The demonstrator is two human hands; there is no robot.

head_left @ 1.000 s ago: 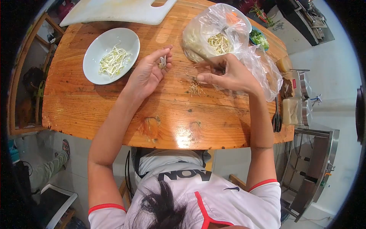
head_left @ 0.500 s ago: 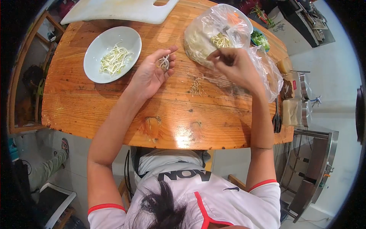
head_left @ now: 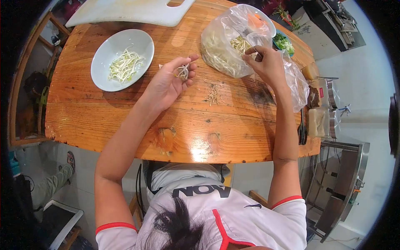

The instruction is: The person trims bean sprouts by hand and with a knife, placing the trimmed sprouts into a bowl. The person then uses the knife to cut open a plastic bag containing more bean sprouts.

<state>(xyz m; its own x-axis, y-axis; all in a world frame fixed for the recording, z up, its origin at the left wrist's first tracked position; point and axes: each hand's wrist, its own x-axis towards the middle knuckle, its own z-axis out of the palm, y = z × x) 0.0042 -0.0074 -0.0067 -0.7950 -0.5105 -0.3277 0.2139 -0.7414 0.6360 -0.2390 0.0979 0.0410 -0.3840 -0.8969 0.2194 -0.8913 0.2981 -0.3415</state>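
Observation:
My left hand [head_left: 171, 81] is closed loosely around a few bean sprouts [head_left: 183, 71], palm turned up, above the table between the bowl and the bag. A clear plastic bag [head_left: 221, 58] bulges with more bean sprouts, some showing through its mouth. At that mouth is my right hand [head_left: 271, 66], thumb and forefinger slightly apart, with nothing visible between them. On the left, a white bowl [head_left: 100, 68] holds a small heap of cleaned sprouts [head_left: 126, 66]. Thin brownish root scraps [head_left: 214, 95] lie in a little pile on the wood between my hands.
A white cutting board [head_left: 129, 12] lies at the table's [head_left: 187, 125] far left. Behind the bag are a white bowl [head_left: 271, 25] with something orange and a plate of chopped greens [head_left: 284, 43]. Black-handled scissors [head_left: 302, 132] and several containers line the right edge.
My right hand has moved right and slightly up to the bag's mouth, its thumb and forefinger parting. The bag has shifted a little. My left hand stays nearly in place with its sprouts.

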